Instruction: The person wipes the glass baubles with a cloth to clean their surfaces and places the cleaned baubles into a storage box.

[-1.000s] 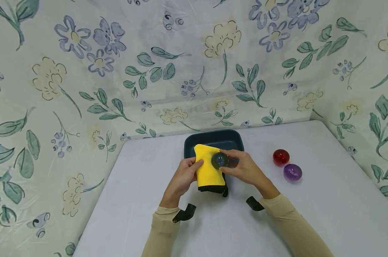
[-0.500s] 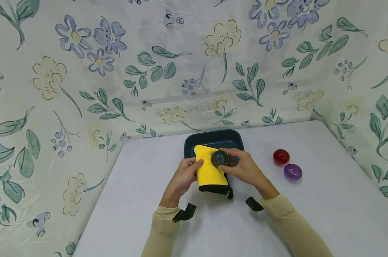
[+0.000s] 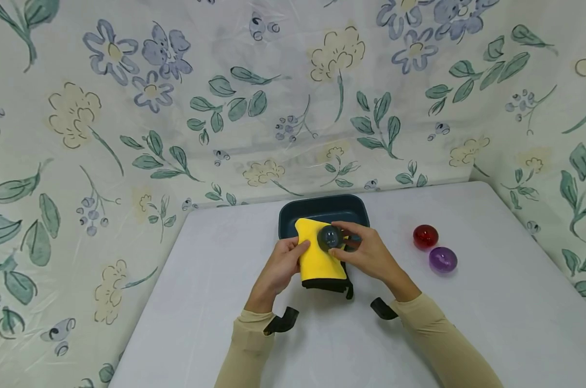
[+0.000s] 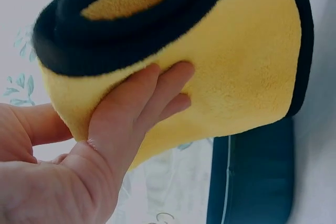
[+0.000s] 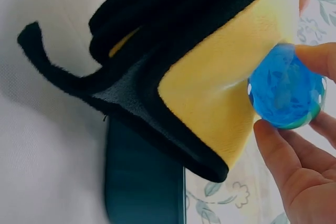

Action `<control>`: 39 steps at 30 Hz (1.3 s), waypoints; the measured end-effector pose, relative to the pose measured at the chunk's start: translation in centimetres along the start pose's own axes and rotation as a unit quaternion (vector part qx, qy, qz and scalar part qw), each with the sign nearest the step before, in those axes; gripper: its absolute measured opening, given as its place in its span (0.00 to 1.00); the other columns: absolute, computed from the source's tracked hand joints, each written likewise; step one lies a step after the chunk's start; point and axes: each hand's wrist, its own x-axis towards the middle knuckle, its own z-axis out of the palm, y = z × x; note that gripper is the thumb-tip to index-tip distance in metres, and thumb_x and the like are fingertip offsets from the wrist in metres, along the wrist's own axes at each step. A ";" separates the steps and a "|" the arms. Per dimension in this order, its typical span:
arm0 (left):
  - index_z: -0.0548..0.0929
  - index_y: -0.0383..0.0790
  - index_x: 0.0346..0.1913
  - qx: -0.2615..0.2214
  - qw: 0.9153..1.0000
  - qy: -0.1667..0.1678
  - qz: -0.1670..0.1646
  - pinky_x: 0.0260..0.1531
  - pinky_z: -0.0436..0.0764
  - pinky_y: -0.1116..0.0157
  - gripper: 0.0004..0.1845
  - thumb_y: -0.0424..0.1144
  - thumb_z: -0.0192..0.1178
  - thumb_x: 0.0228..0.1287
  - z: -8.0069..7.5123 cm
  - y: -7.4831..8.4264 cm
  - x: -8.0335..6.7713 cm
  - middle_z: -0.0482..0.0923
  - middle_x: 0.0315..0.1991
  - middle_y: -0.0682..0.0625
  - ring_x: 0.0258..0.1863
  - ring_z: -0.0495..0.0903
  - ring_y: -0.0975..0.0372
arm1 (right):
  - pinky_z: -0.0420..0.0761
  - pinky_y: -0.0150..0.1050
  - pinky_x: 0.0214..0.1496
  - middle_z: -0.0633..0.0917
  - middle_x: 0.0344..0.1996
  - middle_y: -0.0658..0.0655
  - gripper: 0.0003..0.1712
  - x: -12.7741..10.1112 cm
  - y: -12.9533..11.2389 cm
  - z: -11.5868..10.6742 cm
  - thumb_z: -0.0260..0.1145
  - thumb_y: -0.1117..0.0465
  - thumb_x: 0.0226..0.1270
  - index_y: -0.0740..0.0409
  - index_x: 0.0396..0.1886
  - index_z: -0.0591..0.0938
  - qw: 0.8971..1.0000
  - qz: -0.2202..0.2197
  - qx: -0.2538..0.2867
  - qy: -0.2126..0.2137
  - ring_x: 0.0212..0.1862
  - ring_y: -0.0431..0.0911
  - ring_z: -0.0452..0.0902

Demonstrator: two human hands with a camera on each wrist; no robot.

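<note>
A folded yellow cloth point(image 3: 314, 264) with black edging is held up over the table. My left hand point(image 3: 281, 264) grips its left side, thumb in front and the other fingers point(image 4: 170, 85) behind, as the left wrist view shows. Against the cloth's front face sits a see-through blue ball point(image 5: 286, 86), dark in the head view. My right hand point(image 3: 370, 253) pinches this ball between thumb and fingertips and keeps it touching the cloth. A black loop point(image 5: 34, 40) dangles from a cloth corner.
Behind the hands stands a dark teal tray point(image 3: 317, 209), partly hidden by the cloth. To the right, a red ball point(image 3: 425, 237) and a purple ball point(image 3: 443, 260) lie close together on the white table point(image 3: 215, 269). A flowered curtain hangs behind and at the sides.
The cloth's lower edge and black loop have swung slightly right. The ball has moved a little up and left on the cloth in the right hand. The left hand keeps its grip.
</note>
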 end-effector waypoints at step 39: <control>0.75 0.28 0.67 0.025 0.997 0.071 0.034 0.45 0.90 0.62 0.22 0.40 0.48 0.83 0.5 0.4 0.1 0.84 0.51 0.35 0.38 0.86 0.62 | 0.84 0.51 0.65 0.83 0.63 0.60 0.32 0.1 0.3 -1.6 0.78 0.61 0.61 0.56 0.66 0.82 0.994 -0.044 0.012 -0.101 0.62 0.55 0.80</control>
